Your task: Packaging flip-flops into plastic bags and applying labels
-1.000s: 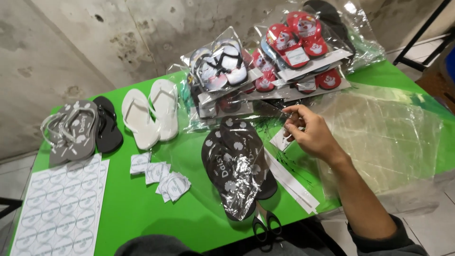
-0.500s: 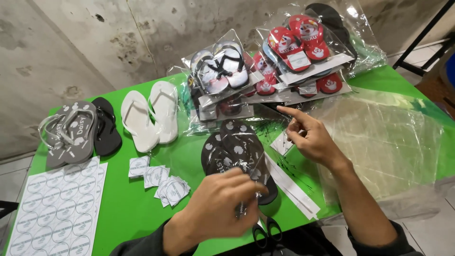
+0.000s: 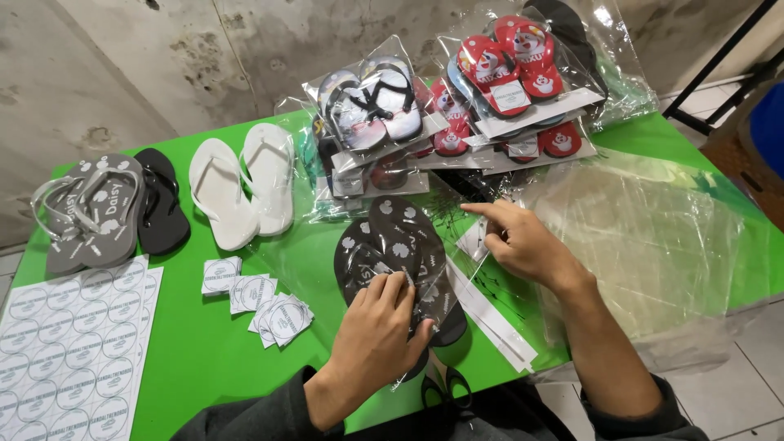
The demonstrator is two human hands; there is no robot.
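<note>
A pair of dark flip-flops point(image 3: 392, 245) with pale flower prints lies in a clear plastic bag on the green table point(image 3: 204, 359). My left hand point(image 3: 380, 331) rests on the near end of the bagged pair, fingers pressing down on the plastic. My right hand point(image 3: 523, 241) hovers just right of the pair with the index finger stretched toward the bag's far edge; it touches the plastic film there. White paper strips point(image 3: 490, 322) lie between my two hands.
Stacks of bagged flip-flops point(image 3: 457, 106) fill the back. A white pair point(image 3: 241, 188), a grey pair point(image 3: 90, 212) and a black sandal point(image 3: 163, 204) lie at left. Cut round labels point(image 3: 257, 298), a sticker sheet point(image 3: 65, 343), empty clear bags point(image 3: 653, 237) and black scissors point(image 3: 445, 388) are nearby.
My left hand came into view from below and settled on the near end of the bagged dark pair. My right hand opened out and now points with its index finger.
</note>
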